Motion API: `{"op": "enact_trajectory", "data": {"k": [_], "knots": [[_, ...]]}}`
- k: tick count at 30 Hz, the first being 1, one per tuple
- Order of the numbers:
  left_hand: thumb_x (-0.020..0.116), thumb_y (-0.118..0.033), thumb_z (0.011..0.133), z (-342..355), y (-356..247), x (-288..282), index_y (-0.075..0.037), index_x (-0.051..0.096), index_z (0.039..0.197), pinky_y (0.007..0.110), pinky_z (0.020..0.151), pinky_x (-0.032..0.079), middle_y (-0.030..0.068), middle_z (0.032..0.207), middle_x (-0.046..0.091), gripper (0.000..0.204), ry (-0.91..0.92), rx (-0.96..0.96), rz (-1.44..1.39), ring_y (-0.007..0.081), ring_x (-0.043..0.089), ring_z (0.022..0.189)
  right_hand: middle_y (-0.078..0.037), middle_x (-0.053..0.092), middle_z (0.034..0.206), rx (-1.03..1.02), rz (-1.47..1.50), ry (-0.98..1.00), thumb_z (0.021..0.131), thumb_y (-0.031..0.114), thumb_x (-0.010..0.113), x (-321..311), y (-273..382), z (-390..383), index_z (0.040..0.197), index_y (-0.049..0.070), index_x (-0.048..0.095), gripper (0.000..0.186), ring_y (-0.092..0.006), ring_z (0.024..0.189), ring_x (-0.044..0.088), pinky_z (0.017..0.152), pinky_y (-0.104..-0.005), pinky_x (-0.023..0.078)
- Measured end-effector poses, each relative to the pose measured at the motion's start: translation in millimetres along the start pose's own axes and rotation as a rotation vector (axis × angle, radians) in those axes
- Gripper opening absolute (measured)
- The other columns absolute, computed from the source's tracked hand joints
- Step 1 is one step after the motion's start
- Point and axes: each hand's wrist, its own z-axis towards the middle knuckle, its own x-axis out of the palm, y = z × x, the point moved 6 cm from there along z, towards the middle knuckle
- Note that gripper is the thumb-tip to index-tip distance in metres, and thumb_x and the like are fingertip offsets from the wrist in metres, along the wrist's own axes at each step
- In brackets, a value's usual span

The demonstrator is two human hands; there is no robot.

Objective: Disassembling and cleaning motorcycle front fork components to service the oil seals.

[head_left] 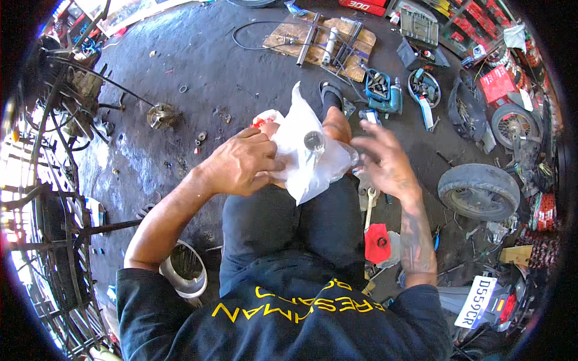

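Note:
A white, partly see-through plastic bag (pixel 298 171) lies spread over my lap, its top corner sticking up between my knees. On or inside it sits a small round metal part (pixel 313 141) with a dark opening; I cannot tell which. My left hand (pixel 247 159) is closed on the bag's left side, fingers bent over the plastic. At the bag's right edge, my right hand (pixel 385 162) has its fingers spread, with the fingertips close to the plastic. Behind my left hand shows a white-and-red wrapper (pixel 268 117).
Ahead lies a wooden board (pixel 363 47) with metal tubes and a cable. To the right are a teal bin (pixel 378 85), a wheel (pixel 478 192), a wrench (pixel 369 207) and a red piece (pixel 377 237). A white bucket (pixel 197 287) and a metal frame (pixel 45 207) stand left.

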Motion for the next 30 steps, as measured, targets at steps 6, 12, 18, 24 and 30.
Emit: {"op": "enact_trajectory", "data": {"k": [6, 12, 18, 24, 30], "knots": [[0.07, -0.026, 0.081, -14, -5, -41, -0.004, 0.065, 0.1, 0.041, 0.095, 0.042, 0.0113, 0.107, 0.062, 0.03, -0.276, -0.355, -0.281, 0.0265, 0.058, 0.105, -0.011, 0.062, 0.109, -0.098, 0.725, -0.366, 0.086, 0.032, 0.069, -24, 83, 31, 0.121, 0.002, 0.057, 0.048, -0.0148, 0.094, 0.058, 0.082, -0.0303, 0.044], [0.064, -0.023, 0.087, 15, -9, -43, 0.001, 0.059, 0.111, 0.036, 0.088, 0.044, 0.0156, 0.111, 0.059, 0.034, -0.818, -0.276, -0.51, 0.0251, 0.057, 0.102, -0.008, 0.062, 0.087, -0.194, 0.401, -0.446, 0.078, 0.023, 0.077, 42, 93, 48, 0.099, 0.005, 0.052, 0.037, -0.0151, 0.076, 0.057, 0.066, -0.0305, 0.046], [0.072, -0.038, 0.08, 41, -14, -14, 0.001, 0.055, 0.117, 0.04, 0.098, 0.04, 0.0198, 0.119, 0.056, 0.057, -0.605, -0.404, -0.373, 0.0321, 0.054, 0.115, -0.014, 0.059, 0.089, -0.176, 0.391, -0.455, 0.08, 0.023, 0.071, 54, 89, 42, 0.104, 0.002, 0.051, 0.037, -0.0309, 0.081, 0.058, 0.069, -0.0412, 0.045], [0.073, -0.022, 0.081, 55, -7, 12, -0.005, 0.058, 0.082, 0.036, 0.087, 0.044, 0.0066, 0.091, 0.068, 0.023, -0.776, -0.474, -0.461, 0.0205, 0.063, 0.088, -0.018, 0.055, 0.105, -0.139, 0.343, -0.368, 0.076, 0.016, 0.071, 55, 90, 38, 0.115, 0.0, 0.049, 0.047, -0.0366, 0.093, 0.056, 0.078, -0.0463, 0.044], [0.071, -0.023, 0.082, 51, 2, 26, -0.011, 0.057, 0.081, 0.055, 0.106, 0.024, 0.0008, 0.086, 0.068, 0.019, -0.795, -0.506, -0.579, 0.0207, 0.066, 0.085, -0.012, 0.058, 0.114, 0.146, 0.748, -0.117, 0.081, 0.025, 0.071, 16, 23, 9, 0.116, 0.0, 0.058, 0.044, -0.0208, 0.102, 0.056, 0.09, -0.033, 0.043]]}}
